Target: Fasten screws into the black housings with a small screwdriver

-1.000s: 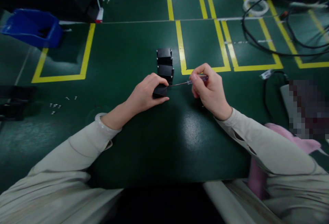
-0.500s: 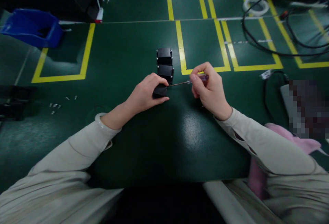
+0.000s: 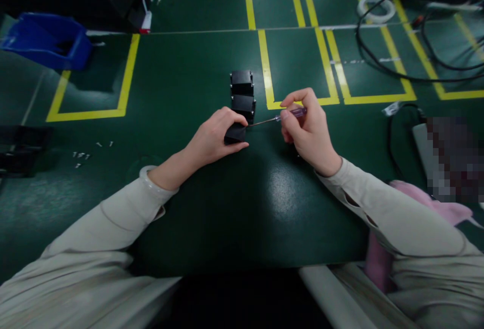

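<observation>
My left hand point(image 3: 215, 135) grips a small black block point(image 3: 235, 133) on the green table, thumb on the near side and fingers on the far side. In my right hand point(image 3: 308, 130) is a screwdriver point(image 3: 294, 114) with a clear purplish handle. Its thin shaft points left, and the tip meets the block's right side near my left fingertips. Whether a screw sits under the tip is hidden. Just beyond, two similar black blocks point(image 3: 242, 81) stand in a row with small silver screws at their sides.
Several loose screws point(image 3: 80, 155) lie at the left, near black parts point(image 3: 22, 150). A blue bin point(image 3: 47, 42) stands at the back left. Yellow tape point(image 3: 298, 103) marks rectangles. At the right are a white ring point(image 3: 376, 9), black cable point(image 3: 381, 69) and pink cloth point(image 3: 416, 193).
The fingers of my right hand have shifted slightly up and loosened a little around the screwdriver handle. The left hand and the block have stayed in place.
</observation>
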Demonstrator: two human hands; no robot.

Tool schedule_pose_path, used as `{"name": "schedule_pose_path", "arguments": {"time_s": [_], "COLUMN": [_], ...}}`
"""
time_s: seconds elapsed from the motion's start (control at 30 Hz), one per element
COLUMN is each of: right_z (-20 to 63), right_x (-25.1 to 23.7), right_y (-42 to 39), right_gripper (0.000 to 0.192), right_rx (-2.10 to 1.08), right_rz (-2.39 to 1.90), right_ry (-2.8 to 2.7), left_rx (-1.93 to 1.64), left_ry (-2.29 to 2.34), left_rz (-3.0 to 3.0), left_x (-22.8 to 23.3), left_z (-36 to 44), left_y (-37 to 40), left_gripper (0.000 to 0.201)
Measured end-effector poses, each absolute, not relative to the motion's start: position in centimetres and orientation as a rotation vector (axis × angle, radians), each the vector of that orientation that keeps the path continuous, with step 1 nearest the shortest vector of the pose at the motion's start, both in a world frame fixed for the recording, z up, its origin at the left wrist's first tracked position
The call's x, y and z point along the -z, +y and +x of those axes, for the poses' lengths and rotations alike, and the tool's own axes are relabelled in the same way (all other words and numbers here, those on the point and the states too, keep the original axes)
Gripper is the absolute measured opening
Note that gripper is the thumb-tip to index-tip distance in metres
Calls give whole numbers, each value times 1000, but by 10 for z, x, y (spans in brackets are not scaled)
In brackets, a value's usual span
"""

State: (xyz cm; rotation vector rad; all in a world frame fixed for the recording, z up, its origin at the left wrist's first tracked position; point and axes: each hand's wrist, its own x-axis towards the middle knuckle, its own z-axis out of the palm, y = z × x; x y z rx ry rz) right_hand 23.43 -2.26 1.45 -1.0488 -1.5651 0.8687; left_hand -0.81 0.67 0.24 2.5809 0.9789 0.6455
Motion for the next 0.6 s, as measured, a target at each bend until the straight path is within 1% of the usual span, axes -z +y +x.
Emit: {"name": "schedule_pose_path", "arguments": {"time_s": [0.23,0.43,0.6], "right_z": [234,234,234], "right_x": [-15,-14,-15], "right_y": [-22,-22,-22], "right_gripper": [21,18,23], "right_rx": [-862,-877,-866], "right_rz": [-1078,-1048,-1085], "right_ry": [-1578,-1561,-1585], "left_rx": [-651,-654,-640], "left_ry": [977,972,988], "left_rz": [2580,2586,2583], "left_x": [-3,-2,-2], "left_z": [-8,-8,-8], "left_y": [6,7,7], "left_gripper": [35,36,36]}}
